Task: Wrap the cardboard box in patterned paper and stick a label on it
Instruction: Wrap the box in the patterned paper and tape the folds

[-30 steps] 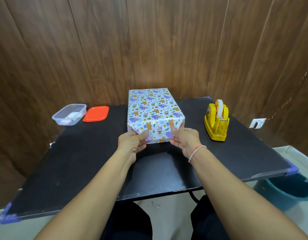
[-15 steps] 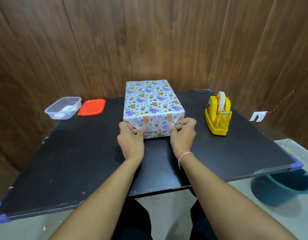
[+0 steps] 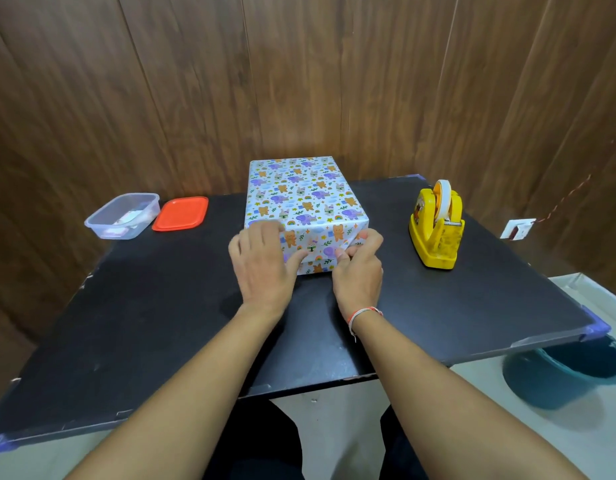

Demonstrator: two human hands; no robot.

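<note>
Both forearms reach from the near edge of the black table [image 3: 161, 323] toward the box [image 3: 299, 199], which lies at table centre, toward the far edge, fully covered in patterned paper [image 3: 320, 237].

The left hand [image 3: 261, 265] lies flat against the near end face at its left corner. Its fingers are extended over the top edge and its thumb presses the flap. It grips nothing; this placement probably keeps the folded paper from springing open.

The right hand [image 3: 358, 268] is at the right corner of the same face. Its fingers are curled and its thumb and forefinger pinch the paper fold, probably to sharpen the crease before taping.

To the right, well apart from the box, stands the yellow tape dispenser [image 3: 436, 230], within reach of the right hand. At the far left lie a clear container [image 3: 123, 216] and, just beside it, its orange lid [image 3: 180, 214]. The container's contents cannot be identified.

Compared with half a second ago, the left hand covers more of the corner, and the right thumb sits nearer the centre of the face. The box, dispenser and container are unmoved.
</note>
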